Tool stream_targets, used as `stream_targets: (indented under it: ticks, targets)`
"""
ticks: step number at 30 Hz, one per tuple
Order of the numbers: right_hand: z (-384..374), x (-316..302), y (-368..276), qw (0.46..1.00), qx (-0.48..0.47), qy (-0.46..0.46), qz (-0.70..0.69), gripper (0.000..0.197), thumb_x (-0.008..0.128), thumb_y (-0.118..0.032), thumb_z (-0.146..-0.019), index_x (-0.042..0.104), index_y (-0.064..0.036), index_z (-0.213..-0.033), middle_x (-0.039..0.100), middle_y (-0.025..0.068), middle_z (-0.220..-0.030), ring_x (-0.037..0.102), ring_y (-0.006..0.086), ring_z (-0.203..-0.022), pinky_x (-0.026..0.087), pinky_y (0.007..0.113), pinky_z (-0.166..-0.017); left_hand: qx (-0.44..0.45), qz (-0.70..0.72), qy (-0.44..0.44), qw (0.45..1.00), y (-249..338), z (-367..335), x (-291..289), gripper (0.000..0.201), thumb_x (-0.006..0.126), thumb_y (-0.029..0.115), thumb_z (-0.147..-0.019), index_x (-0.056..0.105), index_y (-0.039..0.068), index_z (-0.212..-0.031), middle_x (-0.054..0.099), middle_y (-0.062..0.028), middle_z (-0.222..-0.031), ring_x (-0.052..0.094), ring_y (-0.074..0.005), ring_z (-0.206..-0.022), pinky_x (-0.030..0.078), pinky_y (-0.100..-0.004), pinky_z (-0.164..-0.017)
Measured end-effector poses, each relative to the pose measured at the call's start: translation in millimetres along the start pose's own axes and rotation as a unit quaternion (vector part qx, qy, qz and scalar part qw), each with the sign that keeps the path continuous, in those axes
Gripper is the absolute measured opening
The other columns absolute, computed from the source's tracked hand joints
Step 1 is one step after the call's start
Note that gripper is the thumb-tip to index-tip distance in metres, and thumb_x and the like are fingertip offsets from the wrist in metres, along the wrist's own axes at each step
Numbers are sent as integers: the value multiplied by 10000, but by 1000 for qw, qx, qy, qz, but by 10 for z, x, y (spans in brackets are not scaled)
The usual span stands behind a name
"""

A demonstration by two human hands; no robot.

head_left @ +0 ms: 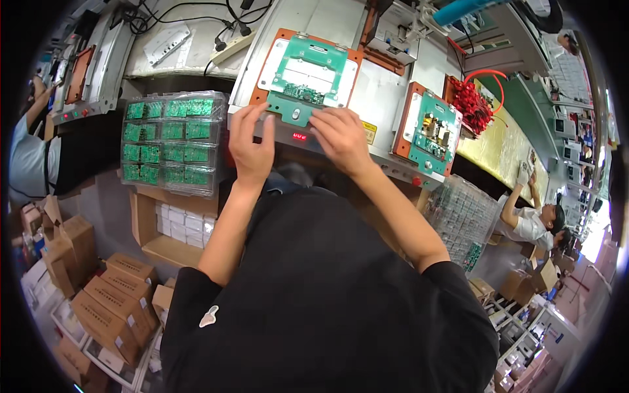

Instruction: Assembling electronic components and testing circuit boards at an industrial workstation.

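Note:
In front of me, a green fixture plate (313, 47) with a white middle lies on an orange base (352, 65). A populated circuit board (303, 93) shows along its near part. My left hand (252, 145) is at the fixture's near left corner, thumb apart from the stretched fingers, holding nothing visible. At the near right corner, the fingertips of my right hand (344, 139) reach the green plate's edge, bent but with the thumb apart. Between the hands sits a small pale latch (296, 113). Whether either hand presses on the plate cannot be made out.
A second green fixture (429, 131) with a board stands right, beside a heap of red parts (470, 103). Stacked clear trays (171, 143) of green boards stand left; more trays (462, 213) are at right. Cartons (118, 304) fill the lower left. A co-worker (534, 219) is at far right.

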State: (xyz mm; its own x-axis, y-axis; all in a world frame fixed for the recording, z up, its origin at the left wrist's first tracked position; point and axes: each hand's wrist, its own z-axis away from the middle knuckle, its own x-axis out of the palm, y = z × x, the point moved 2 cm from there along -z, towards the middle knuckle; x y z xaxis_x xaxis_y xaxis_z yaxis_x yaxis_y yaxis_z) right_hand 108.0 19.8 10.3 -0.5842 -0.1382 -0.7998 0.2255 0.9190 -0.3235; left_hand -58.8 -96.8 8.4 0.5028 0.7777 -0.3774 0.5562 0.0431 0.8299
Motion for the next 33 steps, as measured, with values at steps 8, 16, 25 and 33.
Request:
stream_targets:
  ticks: [8,16,25,33]
  targets:
    - [151,81,60,995,50,-60,55,524,614,30,-740,651,-67,-1253,621,73,-1346,547,269,-1267,377,475,-1100,179,-42,-119,976,-158,-218,490,156,718,63,-764,704,23,-915,628,-109,-916,624,-313,-876,498,-419,-767]
    - [13,-532,48,994,92,33,-55,340,574,108,-807,690,-19,-1100,677,133,-1169,615,313,-1123,447,421,-1015,204,-57,-119,970,-431,-429,130,220,624,30,-855,668,24,-1071,667,-135,-1056,638,-326,-1010,514,-400,-857]
    - [21,-905,-170,929,242,-81,-267,241,494,177,-850,680,51,-938,671,138,-978,628,175,-793,504,263,-732,-205,-469,-18,859,-3199,476,-1907,556,624,298,-940,517,-138,-1268,507,-353,-1343,496,-457,-1250,401,-499,-1061]
    - [-386,-823,-547,957,178,-106,-201,215,572,149,-807,699,11,-911,703,120,-924,682,211,-814,533,280,-729,-242,-315,-90,913,-3276,435,-2675,396,671,244,-904,646,-40,-1178,718,-236,-1007,690,-382,-972,530,-427,-844]
